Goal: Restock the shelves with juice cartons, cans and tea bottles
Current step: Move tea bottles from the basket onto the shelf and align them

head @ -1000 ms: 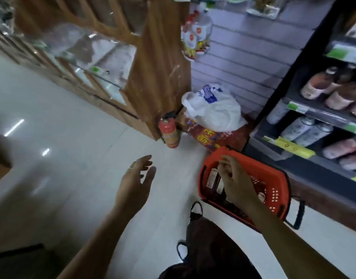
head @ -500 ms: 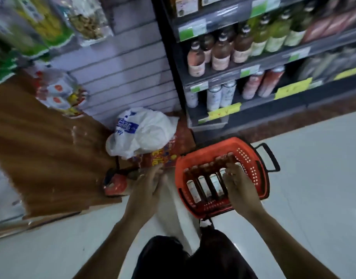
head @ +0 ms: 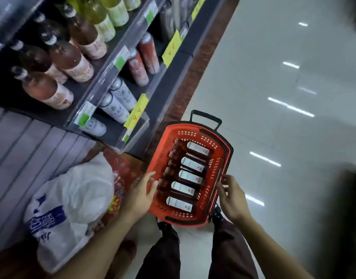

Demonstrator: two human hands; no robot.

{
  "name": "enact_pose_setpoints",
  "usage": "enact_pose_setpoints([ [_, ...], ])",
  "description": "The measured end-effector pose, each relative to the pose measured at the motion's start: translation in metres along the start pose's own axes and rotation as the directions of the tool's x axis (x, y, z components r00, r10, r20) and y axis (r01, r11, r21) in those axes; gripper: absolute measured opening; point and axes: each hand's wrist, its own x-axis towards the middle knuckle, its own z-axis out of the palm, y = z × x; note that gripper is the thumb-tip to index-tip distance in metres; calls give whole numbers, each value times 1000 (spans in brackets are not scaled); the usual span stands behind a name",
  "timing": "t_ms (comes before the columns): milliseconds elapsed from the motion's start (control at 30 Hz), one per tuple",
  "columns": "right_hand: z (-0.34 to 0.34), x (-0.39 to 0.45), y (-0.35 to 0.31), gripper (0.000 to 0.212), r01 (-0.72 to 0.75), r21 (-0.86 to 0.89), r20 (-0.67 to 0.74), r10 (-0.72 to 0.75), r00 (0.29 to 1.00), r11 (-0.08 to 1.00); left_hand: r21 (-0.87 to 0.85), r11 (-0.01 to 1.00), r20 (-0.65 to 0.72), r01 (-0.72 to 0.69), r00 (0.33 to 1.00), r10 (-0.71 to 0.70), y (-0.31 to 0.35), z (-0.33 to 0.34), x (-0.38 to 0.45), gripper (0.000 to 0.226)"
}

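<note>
An orange basket (head: 217,150) with black handles sits on the floor before the shelves. Several dark tea bottles (head: 190,177) with white labels lie side by side in it. My left hand (head: 139,193) is at the basket's left rim, fingers straight and touching it. My right hand (head: 232,196) is at the right rim, fingers loosely bent against the black handle; I cannot see a firm grip. Above left, the shelves (head: 104,81) hold brown and green bottles (head: 70,59) on the upper level and white and red cans (head: 120,97) on the bottom level.
A white plastic bag (head: 72,200) lies on a red printed sack (head: 122,178) left of the basket, against a grey slatted wall (head: 21,150). My legs and dark shoes (head: 167,228) stand just behind the basket. Glossy white floor (head: 273,97) stretches to the right.
The view has swung to the right and closer to the shelves. My left hand moved from the sack to the basket's left rim; my right hand moved from over the bottles to the right rim.
</note>
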Motion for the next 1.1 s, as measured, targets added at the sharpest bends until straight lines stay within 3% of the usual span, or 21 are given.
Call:
enact_pose_setpoints([
  [133, 47, 18, 50, 45, -132, -57, -108, 126, 986, 990, 123, 992, 78, -29, 997, 19, -37, 19, 66, 40],
  [267, 87, 45, 97, 49, -209, -191, -209, 168, 963, 959, 231, 972, 57, -30, 998, 17, -80, 53, 123, 42],
  [467, 136, 89, 144, 63, -316, -50, -284, 290, 914, 947, 293, 951, -16, 94, 995, -93, -135, 97, 188, 71],
  [633, 171, 104, 169, 62, -342, 41, -339, 336, 879, 939, 305, 952, -20, -39, 999, 47, -157, 127, 203, 70],
  [800, 190, 111, 189, 60, -327, 16, -414, 304, 858, 945, 434, 899, -136, -57, 982, 128, -167, 147, 206, 64],
  [933, 188, 117, 193, 61, -307, 1, -456, 273, 847, 952, 532, 826, -71, -184, 963, 260, -162, 146, 217, 65],
  [1100, 169, 142, 203, 62, -280, -18, -503, 233, 832, 960, 472, 855, -68, -213, 959, 277, -136, 151, 244, 73],
])
